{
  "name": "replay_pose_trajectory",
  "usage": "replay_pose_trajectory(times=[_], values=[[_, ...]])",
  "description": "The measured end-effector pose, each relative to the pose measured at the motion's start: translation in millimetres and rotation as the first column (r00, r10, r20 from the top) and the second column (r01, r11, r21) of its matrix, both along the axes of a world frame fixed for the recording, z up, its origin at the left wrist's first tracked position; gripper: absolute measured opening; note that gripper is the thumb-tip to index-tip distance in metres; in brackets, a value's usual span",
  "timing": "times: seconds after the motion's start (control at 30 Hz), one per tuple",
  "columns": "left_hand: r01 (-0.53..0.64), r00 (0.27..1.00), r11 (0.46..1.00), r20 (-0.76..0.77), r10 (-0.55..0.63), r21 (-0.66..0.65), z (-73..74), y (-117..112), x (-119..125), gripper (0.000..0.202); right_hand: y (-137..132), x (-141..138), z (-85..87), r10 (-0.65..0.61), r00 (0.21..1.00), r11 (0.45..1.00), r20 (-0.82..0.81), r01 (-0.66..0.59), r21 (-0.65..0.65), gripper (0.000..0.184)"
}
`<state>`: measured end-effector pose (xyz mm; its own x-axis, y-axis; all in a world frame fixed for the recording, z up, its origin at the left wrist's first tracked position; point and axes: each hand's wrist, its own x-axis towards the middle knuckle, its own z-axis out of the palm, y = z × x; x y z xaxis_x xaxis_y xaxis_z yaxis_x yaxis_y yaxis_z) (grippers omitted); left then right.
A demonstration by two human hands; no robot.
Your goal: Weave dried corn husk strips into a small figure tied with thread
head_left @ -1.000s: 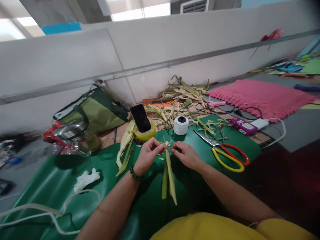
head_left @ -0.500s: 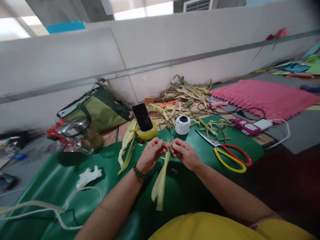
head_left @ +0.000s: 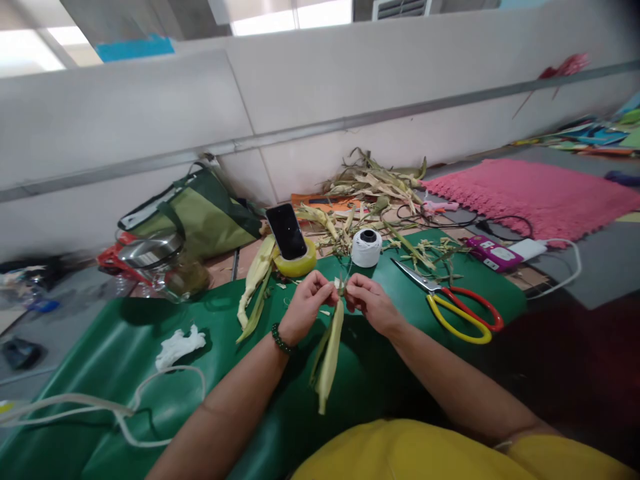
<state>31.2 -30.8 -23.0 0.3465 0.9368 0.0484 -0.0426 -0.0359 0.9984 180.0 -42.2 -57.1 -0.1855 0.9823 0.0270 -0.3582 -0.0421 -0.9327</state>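
The husk point(head_left: 331, 358) has turned, tail near six o'clock; the left hand point(head_left: 307, 308) pinches its top steady; the right hand point(head_left: 374, 307), grip narrow, apparently tensions thread point(head_left: 349, 269).

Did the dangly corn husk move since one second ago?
Yes. The corn husk's lower end swung left, farther from the scissors lying on the green mat.

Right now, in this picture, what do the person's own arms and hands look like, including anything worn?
The left hand is gloveless, with a bracelet of round, dark green beads at the wrist. The right hand is gloveless too, its wrist plain. Both forearms are uncovered. A yellow sleeve shows near the right elbow, matching the yellow top.
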Motion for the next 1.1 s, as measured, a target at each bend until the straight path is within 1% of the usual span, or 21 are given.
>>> replay_pose_trajectory(times=[0.1,0.17,0.2,0.27,0.33,0.37,0.43,0.47,0.53,0.67,0.73,0.77,0.87,0.9,0.93,1.0,1.1], values=[[0.036,0.999,0.998,-0.035,-0.034,0.052,-0.7,-1.4,1.9,0.034,-1.1,0.4,0.6,0.031,0.999,0.997,-0.011,-0.032,-0.074,0.028],[0.021,0.998,0.996,-0.059,-0.017,0.083,-2.3,-1.0,2.3,0.032,-4.3,0.2,-1.3,0.042,0.999,0.996,-0.002,-0.042,-0.084,0.027],[-0.002,0.997,0.995,-0.076,0.01,0.099,-3.3,-0.3,2.1,0.031,-6.5,0.0,-2.5,0.038,0.999,0.997,0.018,-0.037,-0.069,0.027],[-0.057,0.989,0.989,-0.13,0.075,0.134,-4.8,1.6,0.9,0.026,-11.3,-0.8,-4.2,0.009,0.995,1.0,0.096,-0.009,0.004,0.024],[-0.101,0.968,0.976,-0.206,0.141,0.193,-4.9,3.4,-1.1,0.02,-15.5,-1.3,-3.6,-0.072,0.973,0.99,0.219,0.042,0.137,0.02],[-0.113,0.955,0.968,-0.244,0.168,0.224,-4.5,4.0,-2.2,0.017,-17.0,-1.2,-2.3,-0.131,0.951,0.974,0.282,0.07,0.215,0.018],[-0.113,0.924,0.953,-0.322,0.204,0.28,-2.8,4.4,-4.3,0.015,-18.3,-0.2,2.1,-0.262,0.89,0.926,0.372,0.124,0.357,0.017],[-0.103,0.909,0.949,-0.359,0.211,0.299,-1.9,4.2,-5.1,0.014,-18.1,0.7,4.8,-0.315,0.86,0.902,0.401,0.14,0.41,0.017],[-0.062,0.887,0.947,-0.417,0.197,0.316,-0.4,2.9,-6.1,0.014,-16.5,2.2,10.5,-0.373,0.813,0.868,0.447,0.135,0.479,0.017],[0.073,0.851,0.93,-0.509,0.13,0.359,0.8,-0.8,-6.8,0.013,-11.1,0.6,20.1,-0.399,0.743,0.833,0.537,0.049,0.551,0.015],[0.116,0.847,0.924,-0.523,0.099,0.364,1.3,-1.4,-7.5,0.015,-8.1,-2.0,23.4,-0.377,0.745,0.842,0.551,0.029,0.538,0.014],[0.116,0.856,0.926,-0.509,0.089,0.358,1.7,-1.1,-8.2,0.017,-6.5,-3.1,24.7,-0.342,0.77,0.865,0.538,0.034,0.501,0.013],[0.077,0.895,0.95,-0.44,0.067,0.302,2.9,2.1,-11.2,0.02,-2.3,-4.2,26.4,-0.14,0.903,0.958,0.405,0.02,0.286,0.01],[0.07,0.902,0.958,-0.427,0.058,0.278,3.1,3.5,-12.2,0.02,-1.1,-3.7,26.1,-0.074,0.933,0.975,0.352,-0.007,0.224,0.011],[0.072,0.905,0.964,-0.424,0.045,0.256,3.1,5.0,-13.1,0.021,-0.1,-3.0,25.3,-0.028,0.948,0.981,0.316,-0.034,0.189,0.014],[0.088,0.912,0.974,-0.411,0.006,0.21,2.4,7.3,-14.2,0.023,1.2,-1.4,22.4,-0.007,0.949,0.981,0.314,-0.054,0.188,0.021],[0.086,0.944,0.989,-0.327,-0.044,0.116,0.6,8.8,-14.1,0.028,1.9,-0.5,16.1,-0.04,0.927,0.975,0.374,-0.046,0.217,0.026]])
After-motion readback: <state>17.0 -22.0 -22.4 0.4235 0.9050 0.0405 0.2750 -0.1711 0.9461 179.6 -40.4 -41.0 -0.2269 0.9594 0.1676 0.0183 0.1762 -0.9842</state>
